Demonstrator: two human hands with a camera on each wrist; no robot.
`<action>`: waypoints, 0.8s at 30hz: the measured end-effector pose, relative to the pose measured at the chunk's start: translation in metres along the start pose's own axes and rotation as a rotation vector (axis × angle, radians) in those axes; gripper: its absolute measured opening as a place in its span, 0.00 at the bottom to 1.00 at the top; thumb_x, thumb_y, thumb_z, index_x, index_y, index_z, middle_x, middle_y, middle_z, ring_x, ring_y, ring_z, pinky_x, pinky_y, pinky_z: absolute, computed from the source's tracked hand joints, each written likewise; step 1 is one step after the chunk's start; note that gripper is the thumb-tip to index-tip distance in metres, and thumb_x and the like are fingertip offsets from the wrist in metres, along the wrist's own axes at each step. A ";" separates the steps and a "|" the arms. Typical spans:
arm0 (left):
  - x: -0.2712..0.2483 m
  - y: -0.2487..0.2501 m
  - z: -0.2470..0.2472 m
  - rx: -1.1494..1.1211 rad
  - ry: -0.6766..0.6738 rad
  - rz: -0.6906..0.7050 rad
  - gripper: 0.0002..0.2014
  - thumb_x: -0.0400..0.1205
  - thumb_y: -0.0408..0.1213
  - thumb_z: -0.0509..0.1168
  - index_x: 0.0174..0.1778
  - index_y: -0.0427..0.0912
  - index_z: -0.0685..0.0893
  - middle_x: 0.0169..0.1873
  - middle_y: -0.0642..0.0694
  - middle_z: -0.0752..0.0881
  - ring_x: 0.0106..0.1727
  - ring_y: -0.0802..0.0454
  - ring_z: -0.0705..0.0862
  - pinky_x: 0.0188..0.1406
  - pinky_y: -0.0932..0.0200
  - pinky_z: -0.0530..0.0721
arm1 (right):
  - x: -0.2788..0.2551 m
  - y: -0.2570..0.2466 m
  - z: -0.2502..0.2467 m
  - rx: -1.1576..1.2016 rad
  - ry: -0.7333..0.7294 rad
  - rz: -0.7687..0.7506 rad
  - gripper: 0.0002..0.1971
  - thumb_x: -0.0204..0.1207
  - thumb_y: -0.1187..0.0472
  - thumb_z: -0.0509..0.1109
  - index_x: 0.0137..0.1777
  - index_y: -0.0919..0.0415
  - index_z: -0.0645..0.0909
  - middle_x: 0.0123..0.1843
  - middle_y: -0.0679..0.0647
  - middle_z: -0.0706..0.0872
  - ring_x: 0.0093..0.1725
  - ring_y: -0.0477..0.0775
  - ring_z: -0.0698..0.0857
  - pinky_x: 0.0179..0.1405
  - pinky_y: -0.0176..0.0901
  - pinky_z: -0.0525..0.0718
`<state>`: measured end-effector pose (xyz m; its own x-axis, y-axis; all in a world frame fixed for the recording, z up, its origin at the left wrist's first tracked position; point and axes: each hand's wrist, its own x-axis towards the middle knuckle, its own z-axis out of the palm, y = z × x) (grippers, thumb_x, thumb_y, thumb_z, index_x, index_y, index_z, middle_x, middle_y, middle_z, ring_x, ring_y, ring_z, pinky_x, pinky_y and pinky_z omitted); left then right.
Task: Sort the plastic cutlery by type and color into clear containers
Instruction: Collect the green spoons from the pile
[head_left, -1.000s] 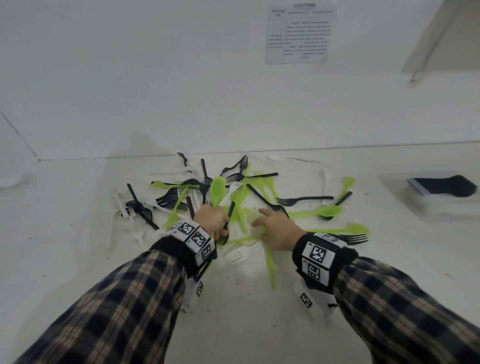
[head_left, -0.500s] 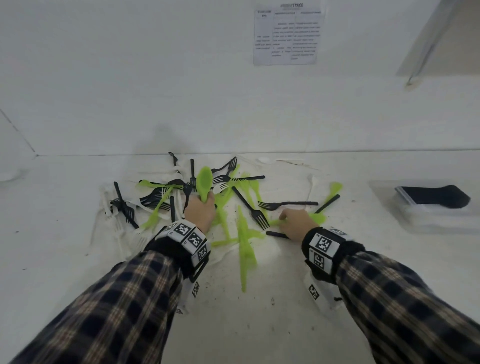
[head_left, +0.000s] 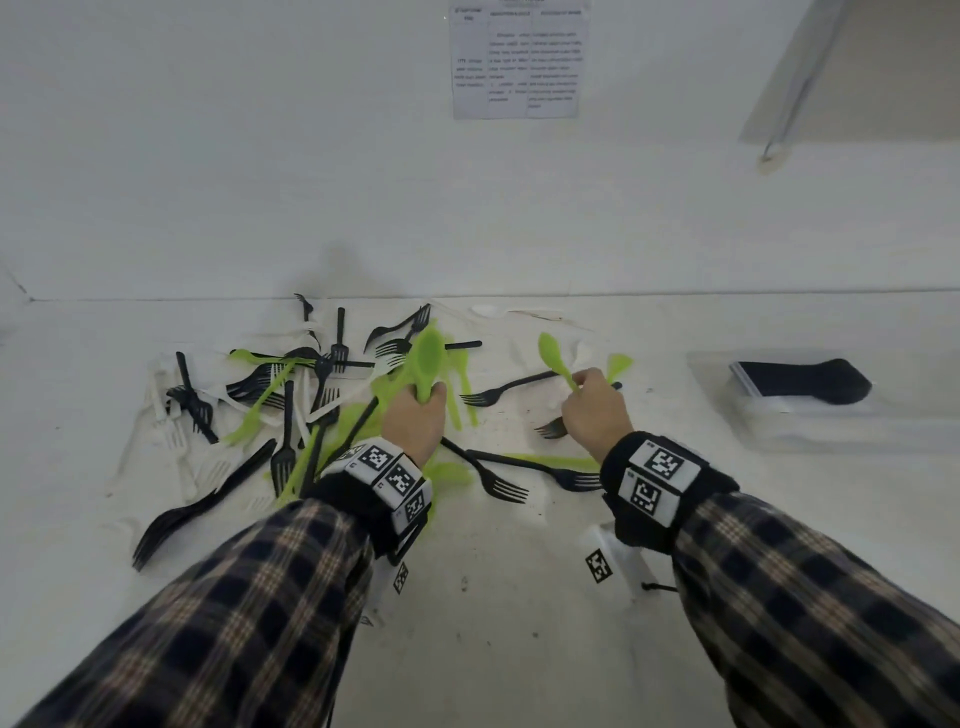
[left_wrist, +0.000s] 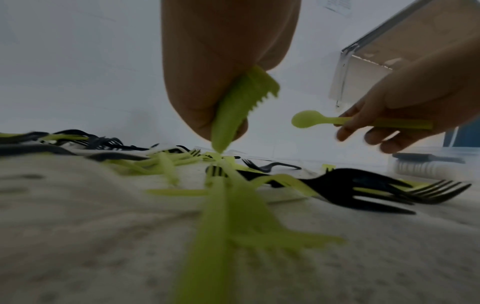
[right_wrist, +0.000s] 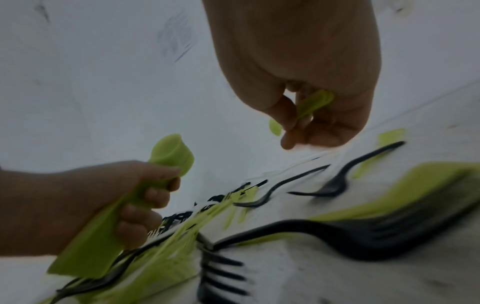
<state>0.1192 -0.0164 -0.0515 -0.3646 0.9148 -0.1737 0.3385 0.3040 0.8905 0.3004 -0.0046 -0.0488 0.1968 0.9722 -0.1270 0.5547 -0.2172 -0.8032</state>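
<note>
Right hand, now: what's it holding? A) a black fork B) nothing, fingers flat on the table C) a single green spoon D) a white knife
C: the right hand is lifted off the table and pinches the handle of one green spoon, bowl pointing away from the person; the left wrist view shows the same spoon sticking out past its fingers.

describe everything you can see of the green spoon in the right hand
The single green spoon looks like thin, matte lime plastic, with a small oval bowl and a flat, narrow handle. The right hand pinches its handle, lifting it clear of the table, bowl pointing up and away toward the wall. Nothing else touches it.
</note>
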 end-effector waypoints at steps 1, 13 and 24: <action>-0.002 0.000 0.004 -0.008 0.004 0.002 0.15 0.84 0.47 0.57 0.49 0.37 0.80 0.45 0.28 0.82 0.58 0.30 0.82 0.58 0.42 0.81 | -0.002 0.005 -0.004 -0.040 -0.024 0.001 0.16 0.82 0.64 0.55 0.68 0.65 0.69 0.59 0.62 0.79 0.48 0.57 0.76 0.45 0.42 0.72; -0.018 0.000 0.017 -0.048 0.083 -0.055 0.14 0.84 0.48 0.57 0.37 0.44 0.73 0.30 0.48 0.72 0.43 0.42 0.76 0.55 0.43 0.81 | -0.014 0.028 0.006 -0.558 -0.303 -0.334 0.13 0.83 0.63 0.57 0.56 0.65 0.83 0.59 0.63 0.82 0.61 0.60 0.78 0.59 0.43 0.74; -0.022 -0.006 0.006 -0.021 0.134 -0.056 0.13 0.85 0.47 0.56 0.46 0.40 0.76 0.32 0.48 0.75 0.45 0.42 0.77 0.57 0.43 0.82 | -0.010 0.023 -0.009 -0.572 -0.284 -0.251 0.14 0.80 0.63 0.64 0.63 0.66 0.81 0.63 0.61 0.82 0.65 0.57 0.79 0.59 0.38 0.74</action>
<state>0.1303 -0.0371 -0.0554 -0.4951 0.8526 -0.1672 0.2970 0.3469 0.8896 0.3182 -0.0204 -0.0603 -0.1695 0.9675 -0.1876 0.9108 0.0811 -0.4047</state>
